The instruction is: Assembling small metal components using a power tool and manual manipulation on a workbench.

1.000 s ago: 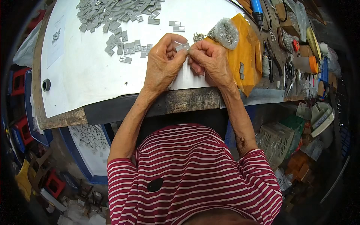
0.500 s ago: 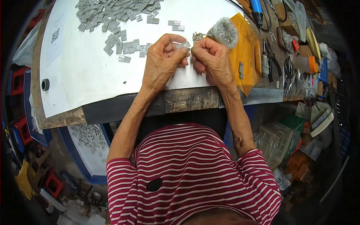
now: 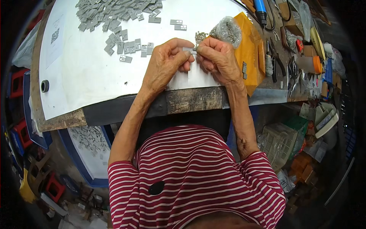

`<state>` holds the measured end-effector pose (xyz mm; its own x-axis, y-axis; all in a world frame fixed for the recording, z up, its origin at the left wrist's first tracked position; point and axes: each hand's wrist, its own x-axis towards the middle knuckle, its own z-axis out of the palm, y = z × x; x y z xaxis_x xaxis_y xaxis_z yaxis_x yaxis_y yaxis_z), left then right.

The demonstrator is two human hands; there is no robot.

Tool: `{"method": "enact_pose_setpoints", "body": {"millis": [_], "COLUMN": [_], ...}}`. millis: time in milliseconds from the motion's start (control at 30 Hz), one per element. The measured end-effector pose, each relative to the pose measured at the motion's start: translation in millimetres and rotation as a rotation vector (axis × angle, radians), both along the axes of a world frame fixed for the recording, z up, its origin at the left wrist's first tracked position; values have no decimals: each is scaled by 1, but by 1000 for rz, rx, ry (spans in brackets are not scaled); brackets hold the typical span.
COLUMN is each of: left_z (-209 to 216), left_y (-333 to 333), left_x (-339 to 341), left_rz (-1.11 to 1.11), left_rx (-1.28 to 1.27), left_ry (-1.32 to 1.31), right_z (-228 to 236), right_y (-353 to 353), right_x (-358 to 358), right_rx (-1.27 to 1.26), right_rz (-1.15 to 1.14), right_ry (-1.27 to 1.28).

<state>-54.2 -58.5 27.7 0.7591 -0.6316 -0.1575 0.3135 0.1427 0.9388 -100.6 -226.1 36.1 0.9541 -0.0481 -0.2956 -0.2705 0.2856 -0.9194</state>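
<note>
Over the white sheet, my left hand (image 3: pixel 164 64) is closed, thumb and fingers pinching a small grey rectangular piece (image 3: pixel 189 49). My right hand (image 3: pixel 220 60) meets it from the other side, thumb and forefinger pressed together at the piece's edge. Whatever sits between those right fingertips is too small to make out. Just beyond the right fingers lies a little heap of small brassy metal parts (image 3: pixel 200 37), beside a clear plastic bag (image 3: pixel 228 31) of similar parts. Two matching grey pieces (image 3: pixel 180 27) lie past my hands, and several more (image 3: pixel 129 46) are left of them.
A big pile of grey pieces (image 3: pixel 114 13) covers the far left of the sheet. Right of my hands are a yellow envelope (image 3: pixel 249 45) with grey pieces on it, pliers (image 3: pixel 279 63) and a blue electric screwdriver (image 3: pixel 260 9). A black ring (image 3: pixel 45 86) lies at the left edge.
The grey piece has turned between my fingers and shows less of its face. My right fingertips have shifted slightly up and over its edge; the left hand has dropped slightly.
</note>
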Motion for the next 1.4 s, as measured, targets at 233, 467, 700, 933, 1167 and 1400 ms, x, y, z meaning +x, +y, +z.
{"method": "enact_pose_setpoints", "body": {"millis": [233, 467, 700, 933, 1167, 1400], "left_z": [2, 0, -1, 3, 5, 1], "left_y": [1, 3, 0, 4, 4, 2], "left_x": [-2, -1, -2, 0, 0, 2], "left_rz": [-30, -70, -4, -53, -41, -24], "left_rx": [85, 237, 158, 78, 35, -17], "left_ry": [-89, -293, -272, -117, -43, -2], "right_z": [-1, 2, -2, 2, 4, 1], "right_y": [-7, -11, -12, -4, 0, 0], "right_x": [-1, -1, -1, -1, 0, 1], "right_rx": [35, -99, -59, 13, -34, 43], "right_rz": [77, 158, 169, 164, 144, 104], "right_ry": [-2, 45, 34, 2, -48, -55]}}
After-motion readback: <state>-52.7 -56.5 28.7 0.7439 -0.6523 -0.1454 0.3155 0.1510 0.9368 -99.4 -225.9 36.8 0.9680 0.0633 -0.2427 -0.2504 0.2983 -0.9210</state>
